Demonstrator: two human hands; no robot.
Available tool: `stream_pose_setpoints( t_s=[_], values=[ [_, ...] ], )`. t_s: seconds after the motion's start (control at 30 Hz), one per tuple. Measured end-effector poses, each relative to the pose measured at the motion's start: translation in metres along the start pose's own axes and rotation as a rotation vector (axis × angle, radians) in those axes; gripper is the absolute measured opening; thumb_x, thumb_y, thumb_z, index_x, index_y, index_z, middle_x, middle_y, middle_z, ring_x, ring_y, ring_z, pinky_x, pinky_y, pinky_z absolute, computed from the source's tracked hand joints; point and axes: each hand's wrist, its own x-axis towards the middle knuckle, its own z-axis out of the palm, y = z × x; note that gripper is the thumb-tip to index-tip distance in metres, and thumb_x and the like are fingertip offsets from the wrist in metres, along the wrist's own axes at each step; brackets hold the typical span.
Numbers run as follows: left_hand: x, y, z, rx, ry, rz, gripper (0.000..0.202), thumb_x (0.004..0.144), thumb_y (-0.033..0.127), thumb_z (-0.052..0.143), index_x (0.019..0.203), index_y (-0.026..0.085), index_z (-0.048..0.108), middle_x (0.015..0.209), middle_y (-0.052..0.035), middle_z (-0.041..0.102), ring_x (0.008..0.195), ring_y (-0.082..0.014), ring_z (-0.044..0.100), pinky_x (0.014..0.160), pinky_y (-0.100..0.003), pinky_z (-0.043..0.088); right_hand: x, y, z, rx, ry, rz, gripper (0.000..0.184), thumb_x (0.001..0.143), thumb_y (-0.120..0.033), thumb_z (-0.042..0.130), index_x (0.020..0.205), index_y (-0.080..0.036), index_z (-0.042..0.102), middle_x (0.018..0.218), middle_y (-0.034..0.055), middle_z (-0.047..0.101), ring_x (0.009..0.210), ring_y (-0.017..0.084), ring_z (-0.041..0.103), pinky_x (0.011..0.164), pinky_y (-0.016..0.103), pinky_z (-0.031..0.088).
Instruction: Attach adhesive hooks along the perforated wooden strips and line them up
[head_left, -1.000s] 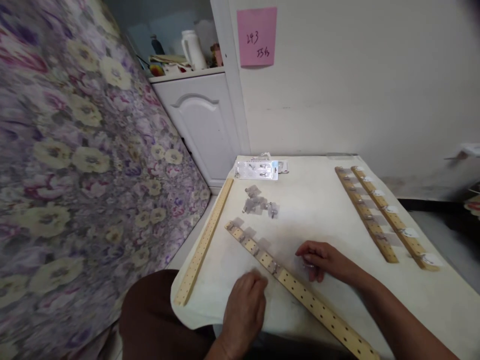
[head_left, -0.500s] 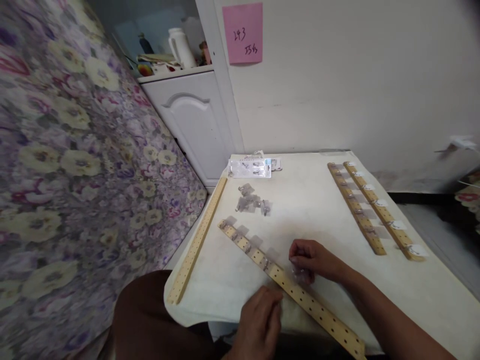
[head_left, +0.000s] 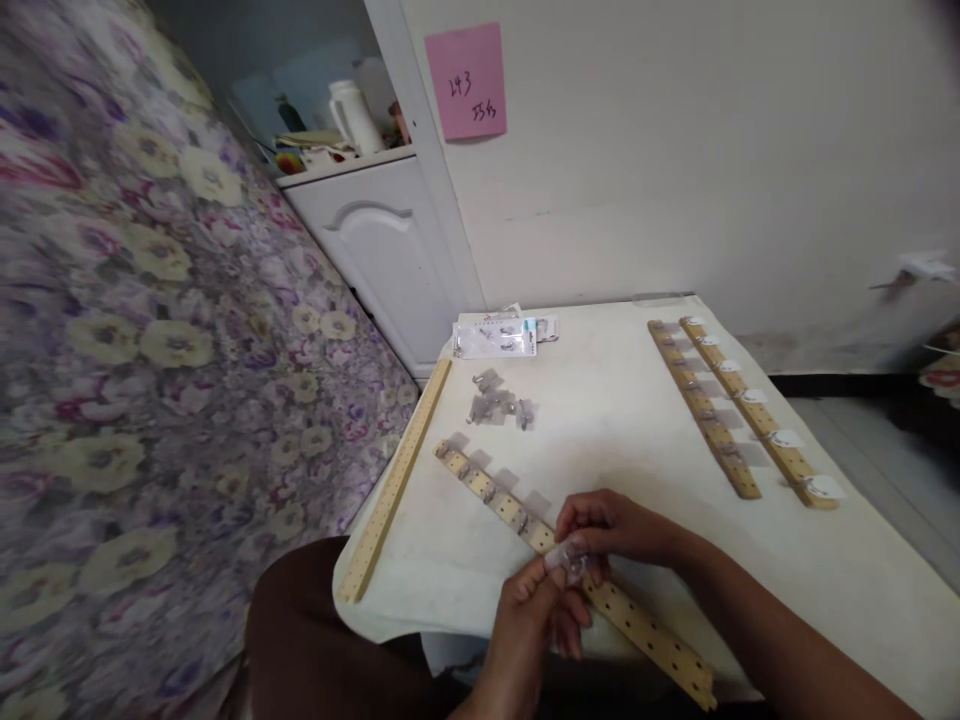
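Observation:
My left hand [head_left: 536,610] and my right hand [head_left: 607,530] meet over a perforated wooden strip [head_left: 645,630]. Between their fingertips they pinch a clear-backed hook [head_left: 568,560], a small transparent plate with a metal part. Its details are partly covered by the fingers. Several similar clear hooks sit along the upper-left half of the strip, one of them a hook [head_left: 521,520] just beyond my hands. The strip's lower-right half shows bare holes. A loose group of clear hooks [head_left: 491,402] lies farther back on the table.
Another perforated strip [head_left: 397,480] lies along the table's left edge. Two strips with hooks, a nearer strip [head_left: 701,405] and an outer strip [head_left: 757,410], lie at the right. Packaged hooks [head_left: 495,338] rest at the back, near the wall. A floral curtain [head_left: 187,400] hangs left.
My left hand has risen to meet my right hand, which has moved slightly left with the hook. Both now grip the hook above the strip. The camera view has shifted a little.

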Motion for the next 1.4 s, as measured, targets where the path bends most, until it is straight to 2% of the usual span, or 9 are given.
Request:
stream_pose_setpoints(
  t_s=[0.2,0.37,0.5,0.73,0.9,1.07,1.23,1.33,1.4],
  values=[
    [-0.004,0.002,0.005,-0.121,0.043,-0.014,0.038,0.084,0.048,0.055,0.086,0.01,0.058,0.062,-0.0038,0.063,0.04,-0.007,0.05,0.041,-0.018,0.029,-0.004,-0.005,-0.006,0.004,-0.062,-0.024,0.028,0.079,-0.034,0.067,0.098,-0.015,0.058,0.067,-0.001,0.066,0.054,0.011,0.063,0.051,0.021,0.05],
    [-0.005,0.001,0.008,-0.093,0.035,-0.028,0.038,0.083,0.046,0.057,0.09,0.009,0.061,0.065,-0.0052,0.066,0.042,-0.0078,0.054,0.042,-0.017,0.031,-0.002,-0.003,-0.002,-0.114,0.023,0.015,0.024,0.076,-0.032,0.07,0.091,-0.017,0.059,0.06,-0.0061,0.059,0.044,0.006,0.053,0.043,0.016,0.043],
    [-0.004,0.0,0.01,-0.148,0.043,-0.041,0.032,0.081,0.041,0.06,0.087,0.009,0.06,0.066,-0.0055,0.067,0.044,-0.0089,0.056,0.043,-0.017,0.033,0.001,0.001,0.002,-0.136,0.084,0.037,0.028,0.069,-0.029,0.076,0.087,-0.017,0.058,0.061,-0.0079,0.054,0.044,0.003,0.046,0.04,0.013,0.037],
    [-0.004,-0.001,0.004,-0.21,0.071,-0.081,0.029,0.079,0.034,0.063,0.093,0.009,0.06,0.071,-0.0068,0.068,0.048,-0.0096,0.06,0.045,-0.016,0.035,-0.002,-0.001,-0.005,-0.131,0.07,0.057,0.023,0.078,-0.035,0.067,0.087,-0.017,0.057,0.054,-0.0066,0.057,0.039,0.006,0.05,0.037,0.015,0.04],
    [-0.006,-0.001,0.004,-0.199,0.054,-0.083,0.032,0.079,0.037,0.063,0.093,0.008,0.061,0.072,-0.0074,0.068,0.049,-0.0096,0.06,0.046,-0.017,0.036,-0.002,0.005,-0.009,-0.113,0.083,0.078,0.019,0.076,-0.028,0.067,0.087,-0.017,0.057,0.06,-0.0056,0.06,0.044,0.007,0.055,0.042,0.017,0.044],
    [-0.008,-0.004,0.001,-0.164,0.036,-0.086,0.038,0.079,0.043,0.062,0.096,0.009,0.058,0.073,-0.008,0.068,0.05,-0.0106,0.061,0.047,-0.018,0.038,0.0,0.007,-0.007,-0.166,0.13,0.062,0.011,0.076,-0.022,0.064,0.084,-0.015,0.061,0.061,-0.0058,0.056,0.046,0.004,0.05,0.042,0.015,0.041],
    [-0.014,-0.006,-0.013,0.026,0.039,-0.059,0.03,0.084,0.041,0.053,0.096,0.014,0.053,0.071,-0.0025,0.064,0.047,-0.009,0.056,0.046,-0.019,0.037,0.0,0.01,-0.006,-0.171,0.156,0.141,0.009,0.078,-0.021,0.06,0.086,-0.016,0.059,0.058,-0.0064,0.056,0.043,0.006,0.054,0.042,0.017,0.043],
    [-0.022,-0.003,-0.022,0.345,0.054,0.119,0.022,0.09,0.036,0.046,0.097,0.017,0.054,0.073,0.0006,0.059,0.05,-0.008,0.053,0.05,-0.021,0.04,0.001,0.013,-0.005,-0.201,0.173,0.144,0.008,0.08,-0.021,0.058,0.087,-0.017,0.06,0.06,-0.0057,0.058,0.044,0.007,0.056,0.043,0.017,0.044],
    [-0.026,-0.002,-0.027,0.631,0.068,0.294,0.02,0.092,0.03,0.042,0.101,0.019,0.057,0.082,-0.0018,0.059,0.066,-0.0117,0.057,0.062,-0.024,0.045,0.002,0.015,-0.005,-0.225,0.186,0.138,0.009,0.08,-0.022,0.058,0.087,-0.017,0.06,0.06,-0.0056,0.057,0.044,0.007,0.056,0.043,0.017,0.044]
  ],
)
